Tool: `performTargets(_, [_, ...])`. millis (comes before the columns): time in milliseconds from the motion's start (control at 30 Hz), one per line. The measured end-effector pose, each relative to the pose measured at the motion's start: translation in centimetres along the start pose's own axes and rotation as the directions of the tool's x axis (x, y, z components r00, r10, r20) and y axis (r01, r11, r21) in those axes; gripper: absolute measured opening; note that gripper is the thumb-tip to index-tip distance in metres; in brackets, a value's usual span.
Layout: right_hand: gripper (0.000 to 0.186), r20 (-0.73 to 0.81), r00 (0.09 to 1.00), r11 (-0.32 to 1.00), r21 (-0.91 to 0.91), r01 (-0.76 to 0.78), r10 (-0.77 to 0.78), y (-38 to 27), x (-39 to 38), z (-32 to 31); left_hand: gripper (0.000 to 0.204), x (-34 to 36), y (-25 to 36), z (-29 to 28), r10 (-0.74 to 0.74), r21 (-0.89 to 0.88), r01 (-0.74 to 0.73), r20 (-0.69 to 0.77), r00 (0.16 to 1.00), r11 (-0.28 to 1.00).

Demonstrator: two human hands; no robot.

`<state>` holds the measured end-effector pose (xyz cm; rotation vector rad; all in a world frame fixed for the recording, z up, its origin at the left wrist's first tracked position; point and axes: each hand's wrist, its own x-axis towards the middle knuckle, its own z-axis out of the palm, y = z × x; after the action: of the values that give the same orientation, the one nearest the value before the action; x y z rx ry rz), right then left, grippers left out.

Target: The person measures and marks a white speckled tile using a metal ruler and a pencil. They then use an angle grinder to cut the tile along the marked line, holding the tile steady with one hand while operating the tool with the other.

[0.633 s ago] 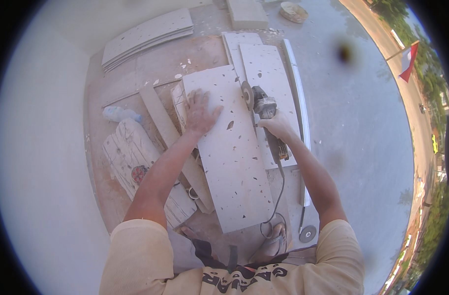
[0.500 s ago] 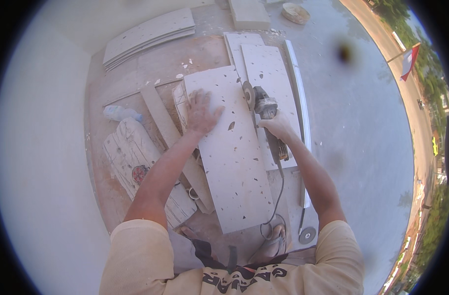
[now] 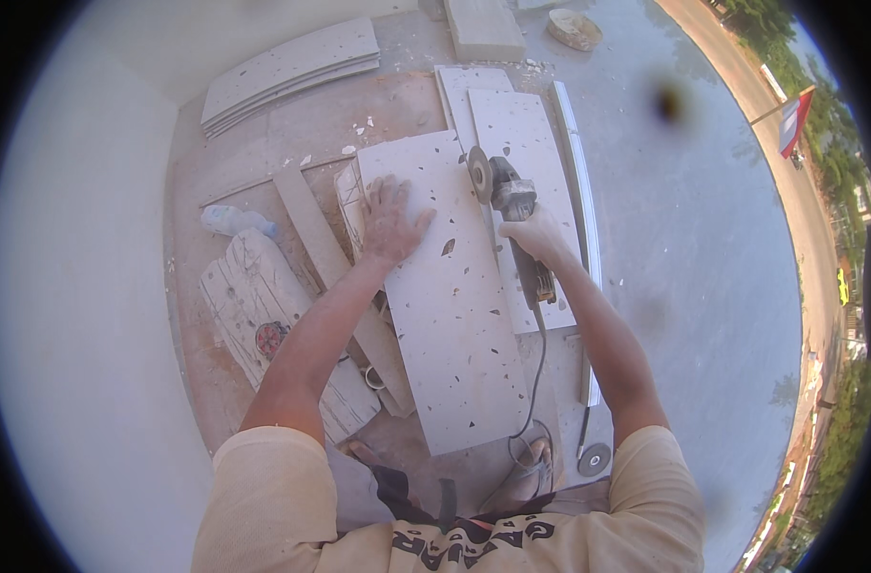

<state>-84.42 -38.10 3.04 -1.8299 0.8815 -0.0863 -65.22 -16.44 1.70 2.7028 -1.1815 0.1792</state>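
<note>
A long white tile point(image 3: 454, 325) with dark speckles lies in front of me, tilted slightly to the left. Flat on its upper left part rests my left hand point(image 3: 393, 224), fingers stretched out. My right hand point(image 3: 538, 235) is wrapped round the body of an angle grinder point(image 3: 514, 198). The grinder's round disc point(image 3: 480, 175) stands on edge at the tile's upper right edge; whether it touches the tile I cannot tell. A dark cord point(image 3: 544, 382) runs from the grinder's rear down toward my feet.
Speckled tiles point(image 3: 531, 143) lie beyond the grinder, beside a long pale metal bar point(image 3: 580, 181). More tiles point(image 3: 292, 72) are stacked far left. Left of me are wooden boards point(image 3: 254, 286), a plastic bottle point(image 3: 237, 221) and a red reel-like object point(image 3: 271, 337). A loose disc point(image 3: 594, 459) lies near my foot.
The grinder and my right hand have shifted slightly away from me, its disc moving up along the tile's edge. My left hand stays in place on the tile.
</note>
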Motion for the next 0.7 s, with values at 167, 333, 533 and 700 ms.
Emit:
performTargets(167, [0.045,-0.030,1.000,0.999,0.041,0.007,-0.006,2.0,1.2,0.3,0.082,-0.1,0.9,0.1,0.006,0.002,-0.006,-0.004,1.000,1.000])
performTargets(333, [0.050,-0.003,1.000,1.000,0.031,-0.006,0.007,1.5,1.2,0.6,0.082,-0.2,0.2,0.3,0.014,0.027,-0.014,-0.017,1.000,1.000])
performTargets(533, [0.055,-0.019,1.000,0.999,0.031,0.025,-0.024,1.9,1.7,0.8,0.082,-0.2,0.1,0.7,0.018,0.017,-0.017,-0.018,1.000,1.000])
performTargets(700, [0.055,-0.036,0.999,1.000,0.015,0.005,-0.004,1.9,2.0,0.8,0.081,-0.2,0.1,0.6,0.019,-0.002,-0.019,-0.021,1.000,1.000])
